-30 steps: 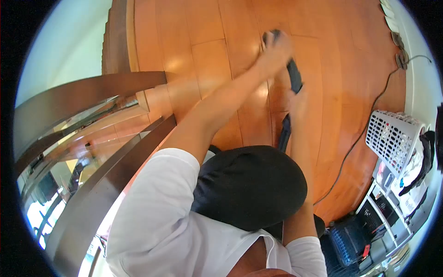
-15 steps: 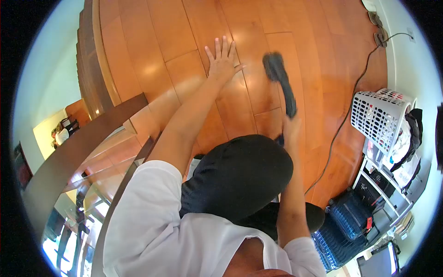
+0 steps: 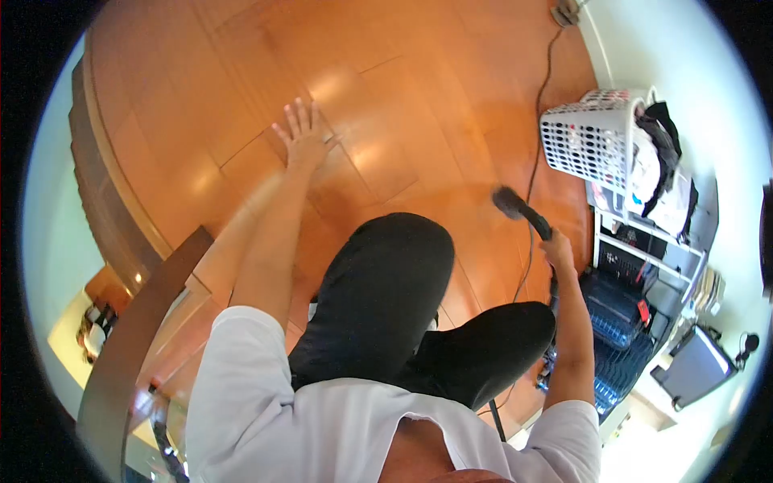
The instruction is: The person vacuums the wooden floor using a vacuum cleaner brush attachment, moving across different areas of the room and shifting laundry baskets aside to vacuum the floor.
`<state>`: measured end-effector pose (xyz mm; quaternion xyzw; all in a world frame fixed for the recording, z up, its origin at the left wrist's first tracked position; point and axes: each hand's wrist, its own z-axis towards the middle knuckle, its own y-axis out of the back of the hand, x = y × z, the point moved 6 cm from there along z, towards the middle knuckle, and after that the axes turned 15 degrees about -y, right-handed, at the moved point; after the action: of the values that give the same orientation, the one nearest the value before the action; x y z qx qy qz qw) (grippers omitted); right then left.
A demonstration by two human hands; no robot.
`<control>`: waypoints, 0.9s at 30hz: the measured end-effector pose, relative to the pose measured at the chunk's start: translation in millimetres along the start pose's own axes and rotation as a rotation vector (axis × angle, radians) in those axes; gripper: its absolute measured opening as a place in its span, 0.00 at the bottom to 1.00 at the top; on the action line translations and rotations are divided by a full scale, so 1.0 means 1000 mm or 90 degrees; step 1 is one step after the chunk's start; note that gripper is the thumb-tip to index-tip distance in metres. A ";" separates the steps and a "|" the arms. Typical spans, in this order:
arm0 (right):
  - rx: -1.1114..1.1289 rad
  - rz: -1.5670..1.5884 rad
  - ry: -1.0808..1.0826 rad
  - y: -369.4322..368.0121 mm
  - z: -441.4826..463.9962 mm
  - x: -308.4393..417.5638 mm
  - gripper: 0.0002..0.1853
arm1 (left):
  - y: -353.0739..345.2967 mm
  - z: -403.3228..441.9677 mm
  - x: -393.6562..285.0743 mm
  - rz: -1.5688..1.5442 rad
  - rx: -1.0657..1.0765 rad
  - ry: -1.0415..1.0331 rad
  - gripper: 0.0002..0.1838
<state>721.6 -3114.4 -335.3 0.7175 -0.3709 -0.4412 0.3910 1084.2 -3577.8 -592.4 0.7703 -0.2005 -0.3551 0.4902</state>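
Note:
My left hand (image 3: 307, 147) is stretched out over the wooden floor (image 3: 403, 105), fingers spread, with nothing in it. Whether the palm touches the boards, I cannot tell. On the right, my right hand (image 3: 559, 251) is closed around the handle of a black vacuum brush (image 3: 510, 203). Its round, bristly head points up and left, close to the floor near a dark cord. Below that hand a dark hose-like part (image 3: 553, 294) runs down beside my forearm, partly hidden. My bent knees (image 3: 394, 266) in black trousers lie between my two arms.
A white laundry basket (image 3: 588, 145) with clothes stands on a white rack (image 3: 644, 249) at right. Dark blue crates (image 3: 612, 310) sit below. The cord (image 3: 541, 97) crosses the floor. A wooden railing (image 3: 153, 322) and stairs (image 3: 109, 173) border the left.
My right hand has swung the vacuum brush outward to the right, towards the cord and basket. My view has turned to the right. My left hand stays spread over the floor.

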 end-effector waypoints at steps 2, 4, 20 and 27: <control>0.148 0.074 -0.189 0.022 -0.026 -0.040 0.24 | -0.007 0.000 0.000 0.005 -0.016 0.002 0.57; 0.149 0.211 -0.240 0.022 -0.055 -0.066 0.24 | -0.006 -0.001 -0.001 0.015 -0.003 0.008 0.56; 0.133 0.548 -0.134 -0.132 0.071 0.031 0.24 | -0.010 0.001 0.008 0.064 0.061 -0.003 0.57; -0.032 0.546 -0.119 -0.123 0.210 0.031 0.24 | 0.042 -0.017 0.048 -0.086 0.135 -0.091 0.43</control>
<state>561.3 -3138.6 -519.2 0.4462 -0.6583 -0.3105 0.5208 1130.9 -3617.4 -567.5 0.8022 -0.2190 -0.4181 0.3656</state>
